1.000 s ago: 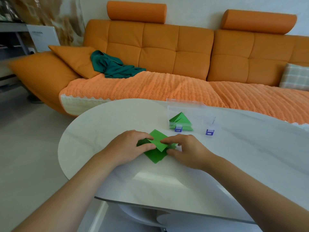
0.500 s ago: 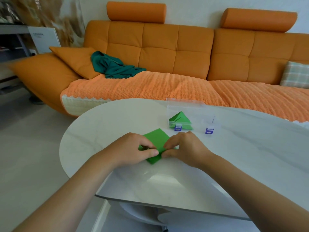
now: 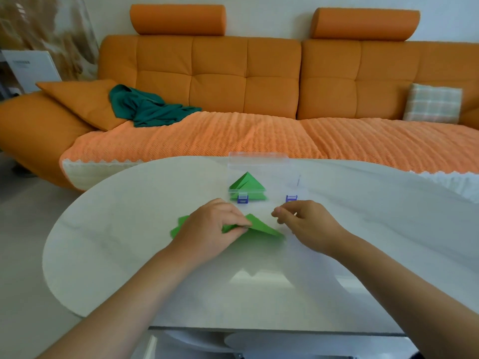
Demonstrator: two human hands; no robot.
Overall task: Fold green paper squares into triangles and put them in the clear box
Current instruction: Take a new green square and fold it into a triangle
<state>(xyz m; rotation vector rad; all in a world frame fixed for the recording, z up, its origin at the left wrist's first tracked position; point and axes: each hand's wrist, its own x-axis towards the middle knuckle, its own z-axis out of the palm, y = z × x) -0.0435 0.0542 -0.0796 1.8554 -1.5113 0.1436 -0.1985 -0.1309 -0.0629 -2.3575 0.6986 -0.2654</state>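
- Near edge of the white table [image 3: 181, 294]: two forearms reach in over it toward the middle.
- Middle of the table, and here's the action. The left hand [image 3: 210, 229] has thumb and fingers pinched on a folded green paper [image 3: 261, 226]. It lifts off the surface as a triangle, with its peak toward the far edge and one corner pointing right.
- Peeking out from under that hand, on its left side, is more green paper [image 3: 178, 228] lying flat. How many sheets, I cannot tell.
- The right hand [image 3: 308, 221] sits just beside the fold's right corner, apart from it, with fingers loosely curled and grasping nothing.
- My read: this fold looks made, or very nearly. It may want one last press along the crease, then it goes across to the box.
- Toward the far edge is the clear box [image 3: 259, 164], with two blue latches [image 3: 242, 200] on its front wall and the lid seemingly raised at the back.
- Inside, at the left end, green triangles [image 3: 247, 183] are stacked, at least two by the look. The right end shows none.
- The tally, as I judge it: some triangles banked, one in hand, and the flat paper under the left hand yet to be folded.
- Beyond the table there's an orange sofa [image 3: 220, 81], with a teal cloth [image 3: 145, 107] crumpled on its left seat and a plaid cushion [image 3: 432, 103] at the right.
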